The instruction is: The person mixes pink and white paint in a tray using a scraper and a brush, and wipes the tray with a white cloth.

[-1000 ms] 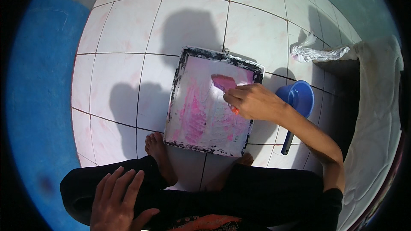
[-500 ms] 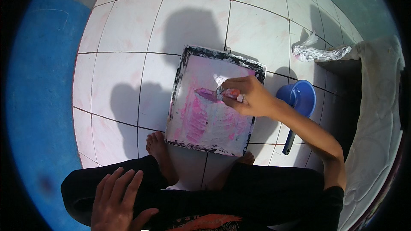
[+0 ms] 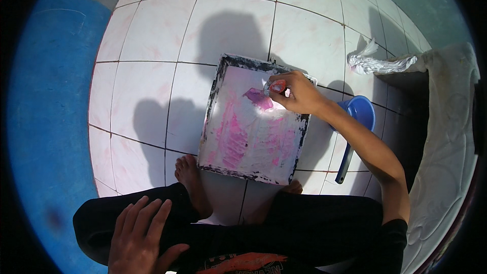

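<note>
Lettering (image 3: pixel 273 269) stands beside an orange-red print (image 3: pixel 244 262) on the front of my black shirt (image 3: pixel 324 253), at the near edge, partly cut off, and I can't make it out in full

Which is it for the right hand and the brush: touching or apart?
Touching: the head view shows the right hand with its fingers wrapped around the brush at its red handle.

I see a red-handled, purple-stained brush (image 3: pixel 259 99) tilted over the far half of a shallow, black-rimmed tray (image 3: pixel 237 79) smeared pink.
</note>
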`<state>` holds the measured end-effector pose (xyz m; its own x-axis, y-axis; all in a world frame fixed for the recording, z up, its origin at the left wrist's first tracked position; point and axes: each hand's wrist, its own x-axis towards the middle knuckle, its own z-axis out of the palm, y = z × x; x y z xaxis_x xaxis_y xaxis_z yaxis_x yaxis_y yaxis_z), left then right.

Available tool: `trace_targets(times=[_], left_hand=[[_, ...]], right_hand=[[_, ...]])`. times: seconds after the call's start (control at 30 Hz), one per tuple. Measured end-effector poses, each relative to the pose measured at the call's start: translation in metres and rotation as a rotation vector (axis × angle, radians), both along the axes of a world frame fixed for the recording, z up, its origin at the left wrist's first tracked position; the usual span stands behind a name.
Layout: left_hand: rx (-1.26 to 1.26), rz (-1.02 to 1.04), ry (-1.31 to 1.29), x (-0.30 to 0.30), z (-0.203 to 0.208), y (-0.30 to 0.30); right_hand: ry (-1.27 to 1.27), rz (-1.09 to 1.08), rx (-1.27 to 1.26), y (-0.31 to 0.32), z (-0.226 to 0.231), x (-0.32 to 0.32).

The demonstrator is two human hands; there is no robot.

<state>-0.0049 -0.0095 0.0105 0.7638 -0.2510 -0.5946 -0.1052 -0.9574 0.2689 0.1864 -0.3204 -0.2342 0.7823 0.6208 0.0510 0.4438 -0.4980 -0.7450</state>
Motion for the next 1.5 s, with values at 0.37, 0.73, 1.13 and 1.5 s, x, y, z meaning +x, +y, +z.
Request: trace_targets(times=[0.37, 0.73, 1.13, 1.5], left_hand=[[0.078, -0.075, 0.001, -0.004, -0.004, 0.001], [-0.001, -0.044, -0.050, 0.001, 0.001, -0.003], [0.005, -0.046, -0.037, 0.001, 0.001, 0.001], [-0.024, -0.044, -0.026, 0.005, -0.001, 0.005]], right_hand=[[-0.311, 0.279, -0.194, 0.006, 0.017, -0.039], [-0.725, 0.698, -0.311, 0.029, -0.034, -0.127], [0.266, -0.220, 0.143, 0.000, 0.011, -0.059], [0.555, -0.626, 0.428, -0.007, -0.041, -0.082]])
